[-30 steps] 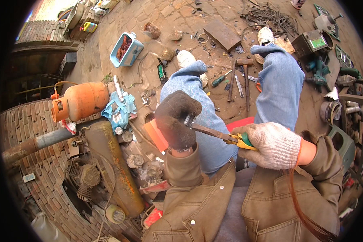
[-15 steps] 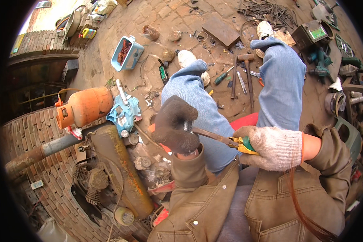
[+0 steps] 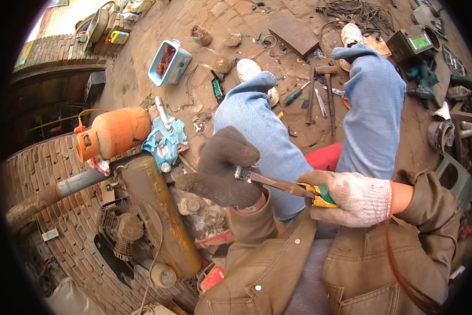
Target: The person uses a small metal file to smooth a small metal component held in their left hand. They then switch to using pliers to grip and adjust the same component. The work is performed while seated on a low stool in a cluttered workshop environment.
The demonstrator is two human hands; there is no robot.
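Observation:
My left hand [image 3: 223, 170], in a dark brown work glove, is curled around a small silvery metal piece [image 3: 241, 173]. Most of that piece is hidden by the glove. In a pale knitted glove, my right hand [image 3: 351, 199] grips the yellow and green handles of pliers [image 3: 283, 184] with long rusty jaws. The jaws point left, and their tip meets the metal piece at my left hand. Both hands are above my lap, in front of my jeans.
Between my feet lie a hammer [image 3: 328, 97], a green-handled screwdriver [image 3: 294, 94] and a flat metal box [image 3: 293, 38]. A blue plastic tub [image 3: 181, 67] stands ahead. Leftward are an orange gas cylinder [image 3: 121, 132] and a rusty tank [image 3: 165, 220]; a green drill [image 3: 423, 81] lies right.
My left hand has turned and its fingers have spread lower around the metal piece. The pliers and my right hand have shifted slightly. The whole view has moved a little.

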